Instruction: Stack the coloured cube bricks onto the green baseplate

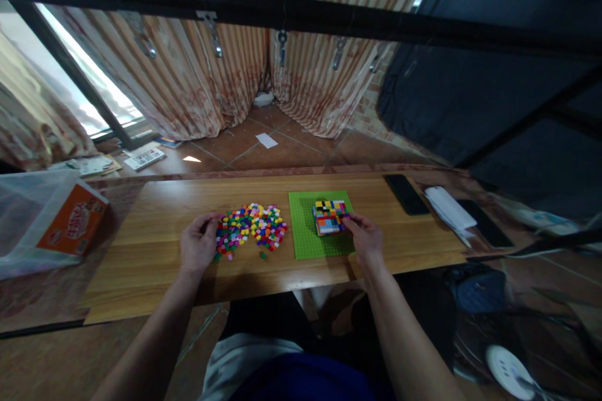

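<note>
A green studded baseplate [303,244] lies on the wooden board. On it stands a small block built of multicoloured toy bricks [328,225], yellow and black on top with orange, blue and white towards me. The fingers of my right hand [365,237] are pinched at the right side of this block. To the left is a loose pile of small coloured bricks [251,223]. My left hand [198,243] is at the pile's left edge, its thumb and fingers drawn together; whatever is between them is too small to make out.
A dark phone [407,194] lies on the board's right part, with a white object [449,207] and another dark device [484,223] beyond. A clear plastic bin [35,225] with an orange label stands left. Overhead, a dark bar [301,5] carries several metal clips.
</note>
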`<move>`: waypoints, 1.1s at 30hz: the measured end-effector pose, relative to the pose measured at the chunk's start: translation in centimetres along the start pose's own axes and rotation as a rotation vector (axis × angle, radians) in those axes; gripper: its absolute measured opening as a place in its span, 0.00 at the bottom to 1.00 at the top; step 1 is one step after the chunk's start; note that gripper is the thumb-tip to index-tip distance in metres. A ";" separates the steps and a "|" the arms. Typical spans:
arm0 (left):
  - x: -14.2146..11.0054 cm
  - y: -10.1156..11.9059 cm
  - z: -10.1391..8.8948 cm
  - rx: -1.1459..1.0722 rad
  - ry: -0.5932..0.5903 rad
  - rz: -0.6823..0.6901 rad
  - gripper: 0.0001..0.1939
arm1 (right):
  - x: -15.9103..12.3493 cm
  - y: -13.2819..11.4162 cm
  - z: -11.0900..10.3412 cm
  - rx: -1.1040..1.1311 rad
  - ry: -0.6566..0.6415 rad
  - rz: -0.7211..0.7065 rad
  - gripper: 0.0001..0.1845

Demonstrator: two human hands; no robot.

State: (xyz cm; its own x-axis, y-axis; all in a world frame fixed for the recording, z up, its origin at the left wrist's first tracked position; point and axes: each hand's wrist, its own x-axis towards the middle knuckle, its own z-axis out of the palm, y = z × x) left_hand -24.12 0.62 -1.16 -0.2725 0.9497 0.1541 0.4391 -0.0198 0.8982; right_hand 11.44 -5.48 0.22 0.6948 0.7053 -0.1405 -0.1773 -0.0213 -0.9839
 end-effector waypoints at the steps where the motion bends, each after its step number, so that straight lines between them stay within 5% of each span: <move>1: 0.0 0.0 0.0 0.000 -0.003 0.004 0.17 | 0.0 -0.1 0.0 0.008 -0.002 0.010 0.17; 15: 0.0 0.4 0.0 -0.029 0.004 0.004 0.16 | 0.0 0.3 -0.5 -0.105 -0.043 -0.038 0.22; 23: -0.1 0.5 0.1 -0.044 -0.001 0.019 0.16 | -3.4 1.1 -1.8 -0.153 0.127 -0.211 0.22; 33: -0.3 0.0 0.3 -0.067 0.001 0.032 0.15 | -11.2 1.5 2.0 -0.450 -0.389 -0.360 0.12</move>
State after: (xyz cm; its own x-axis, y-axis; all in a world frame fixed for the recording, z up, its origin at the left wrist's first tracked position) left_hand -23.80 0.42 -1.37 -0.2604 0.9479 0.1836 0.3889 -0.0711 0.9185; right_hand 1.97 -11.97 0.56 0.3410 0.9245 0.1703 0.3817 0.0294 -0.9238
